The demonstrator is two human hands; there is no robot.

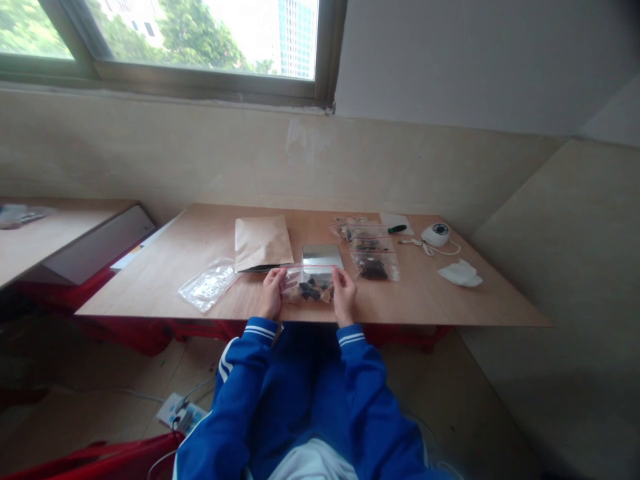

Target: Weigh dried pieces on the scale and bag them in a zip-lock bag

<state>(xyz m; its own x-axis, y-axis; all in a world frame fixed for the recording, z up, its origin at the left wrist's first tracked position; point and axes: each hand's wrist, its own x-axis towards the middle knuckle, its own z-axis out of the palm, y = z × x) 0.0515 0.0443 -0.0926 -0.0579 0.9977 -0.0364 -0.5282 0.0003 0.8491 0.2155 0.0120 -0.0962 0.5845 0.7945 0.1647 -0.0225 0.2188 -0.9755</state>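
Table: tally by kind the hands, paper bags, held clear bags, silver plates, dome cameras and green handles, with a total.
Hands: 2 (left hand, right hand)
Paper bag: 1
Held clear bag: 1
Silver plate: 1
Dome camera: 1
Green handle: 1
Total: 7

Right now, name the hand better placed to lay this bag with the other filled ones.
Probably the right hand: it grips the bag by its right end, closest to the other filled bags. The left hand holds the opposite end, nearer the paper pouch.
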